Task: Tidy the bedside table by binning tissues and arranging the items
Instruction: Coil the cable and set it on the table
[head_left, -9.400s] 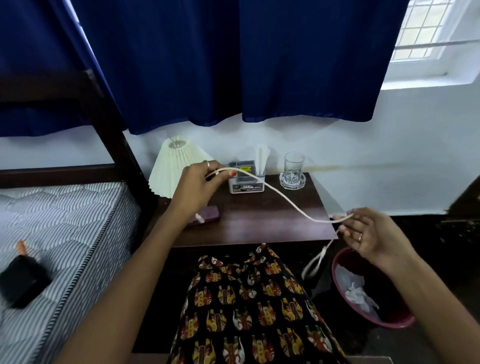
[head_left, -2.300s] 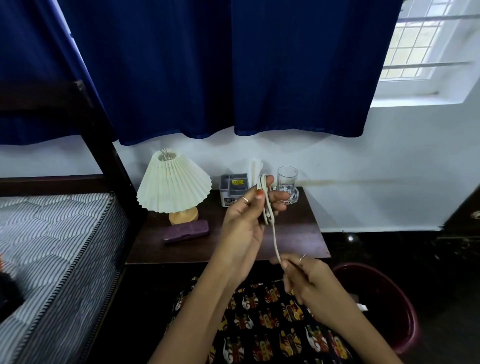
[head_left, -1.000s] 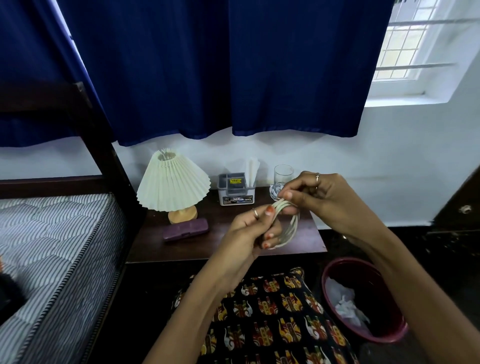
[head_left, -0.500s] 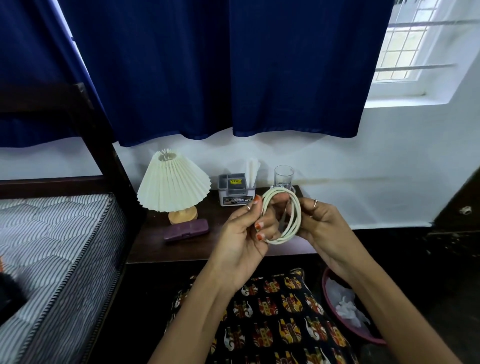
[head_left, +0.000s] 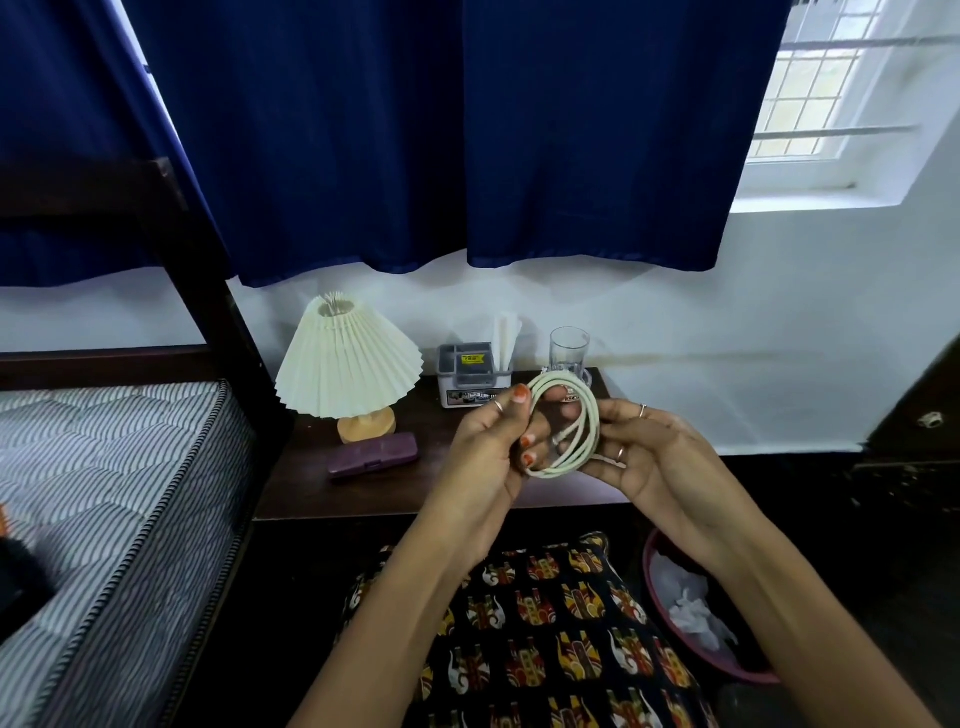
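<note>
1. While both hands hover over the front edge of the bedside table (head_left: 374, 493), a white cable (head_left: 584, 415) sits between them, coiled into a loop.
2. Left hand (head_left: 491, 447) has its fingers curled round the left side of the coil, thumb on top.
3. Right hand (head_left: 649, 457) grips the coil's right side, fingers wrapped behind it.
4. On the table: pleated lamp (head_left: 348, 364) at the back left corner, purple case (head_left: 374, 455) just in front of it, grey organiser (head_left: 470, 374) along the back edge, and a glass (head_left: 569, 347) to its right.
5. Tissues (head_left: 685, 605) are in the maroon bin (head_left: 655, 592) on the floor, off the table's front right corner.
</note>
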